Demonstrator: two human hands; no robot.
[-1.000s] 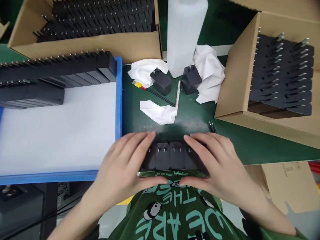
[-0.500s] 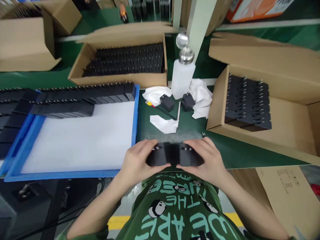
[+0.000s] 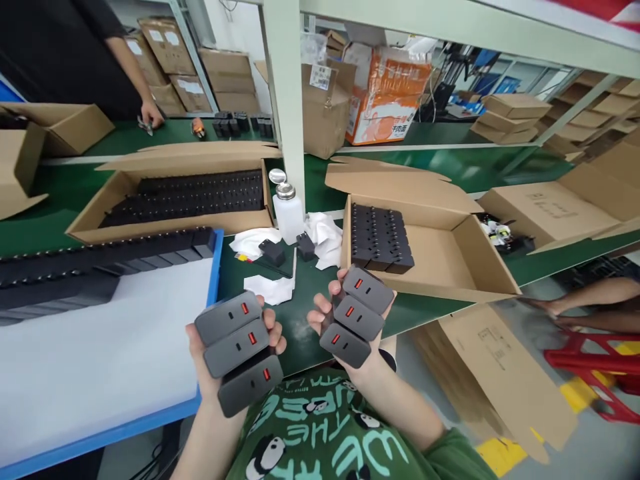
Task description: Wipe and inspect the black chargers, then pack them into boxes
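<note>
My left hand (image 3: 210,363) grips a stack of three dark grey chargers (image 3: 237,351), held up with their port faces and orange USB slots toward me. In my right hand (image 3: 333,320) sits a second stack of three chargers (image 3: 356,315), tilted the same way. Both stacks hang above the green table's near edge (image 3: 300,333), in front of my green shirt. Two loose black chargers (image 3: 273,252) lie by white rags (image 3: 320,233) and a white dispenser bottle (image 3: 287,210).
A blue tray (image 3: 213,267) with a white liner and rows of chargers is at left. Open cardboard boxes of chargers stand behind (image 3: 185,197) and at right (image 3: 425,247). A metal post (image 3: 287,93) rises mid-table. Another person's hand (image 3: 150,115) works at far left; a person's arm (image 3: 590,303) shows at right.
The row of chargers that lay under both hands on the table edge is now split into two stacks, lifted and turned port-side up. The camera has tilted up to show the room.
</note>
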